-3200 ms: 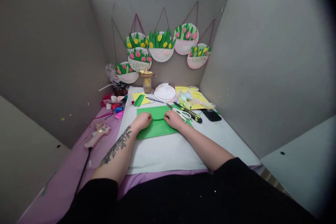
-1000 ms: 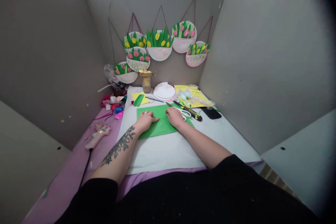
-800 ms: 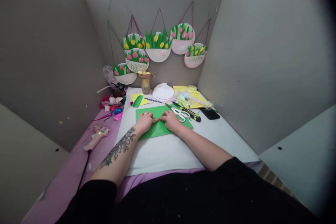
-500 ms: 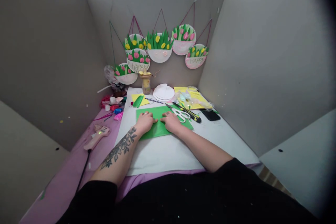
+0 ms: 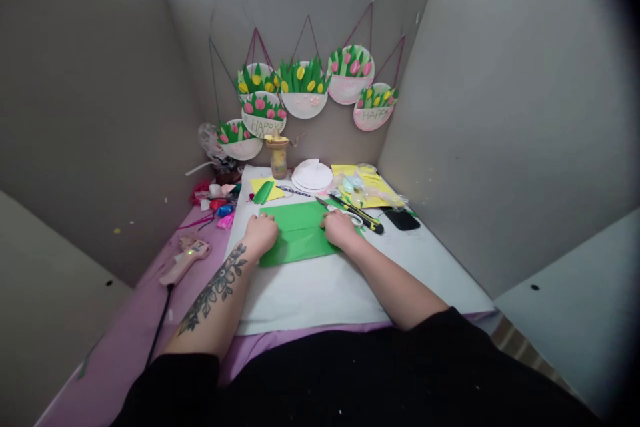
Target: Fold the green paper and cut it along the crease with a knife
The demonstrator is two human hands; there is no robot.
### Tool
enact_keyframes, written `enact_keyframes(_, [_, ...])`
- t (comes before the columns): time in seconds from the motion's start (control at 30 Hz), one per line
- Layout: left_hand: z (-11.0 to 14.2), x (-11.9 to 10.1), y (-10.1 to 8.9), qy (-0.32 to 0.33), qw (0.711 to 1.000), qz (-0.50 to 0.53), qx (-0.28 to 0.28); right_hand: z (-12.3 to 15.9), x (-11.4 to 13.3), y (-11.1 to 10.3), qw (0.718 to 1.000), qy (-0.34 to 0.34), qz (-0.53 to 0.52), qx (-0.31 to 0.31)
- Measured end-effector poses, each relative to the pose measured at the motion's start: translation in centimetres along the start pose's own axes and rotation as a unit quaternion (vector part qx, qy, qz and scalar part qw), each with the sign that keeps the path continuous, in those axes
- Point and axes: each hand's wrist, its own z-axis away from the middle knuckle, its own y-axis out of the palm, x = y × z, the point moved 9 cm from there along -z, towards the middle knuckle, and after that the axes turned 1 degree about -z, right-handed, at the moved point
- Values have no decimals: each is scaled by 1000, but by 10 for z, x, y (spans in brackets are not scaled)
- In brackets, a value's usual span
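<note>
A sheet of green paper (image 5: 300, 243) lies flat on the white-covered table, with a line like a fold or layer edge running across its middle. My left hand (image 5: 263, 233) is closed at its left edge, fingers curled on the paper. Over the right part of the sheet, my right hand (image 5: 341, 228) is closed too, with its fingertips on the paper. White-handled scissors (image 5: 356, 219) lie right beside my right hand, which partly covers them. A black and yellow utility knife (image 5: 373, 221) rests just beyond.
A pink glue gun (image 5: 185, 263) lies at the left on purple cloth. White paper discs (image 5: 313, 175), a jar (image 5: 279, 160), yellow paper (image 5: 380, 195) and green strips (image 5: 263, 192) stand or lie behind. A black phone (image 5: 401, 219) is at right. Several flower-filled plates (image 5: 304, 105) hang on the back panel.
My hands have moved apart along the green paper, the left toward its left edge and the right toward its right. A line across the paper now shows between them.
</note>
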Motion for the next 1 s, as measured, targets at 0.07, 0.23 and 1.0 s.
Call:
enact_keyframes(0.07, [-3, 10, 7, 6, 999, 41, -2, -2, -2, 3, 1000, -1, -16, -7])
enact_keyframes(0.23, [-11, 53, 13, -66, 984, 139, -87, -6, -20, -2, 990, 10, -83, -115])
enact_keyframes(1.0, [-9, 3, 22, 18, 996, 81, 23, -3, 22, 16, 995, -89, -45, 3])
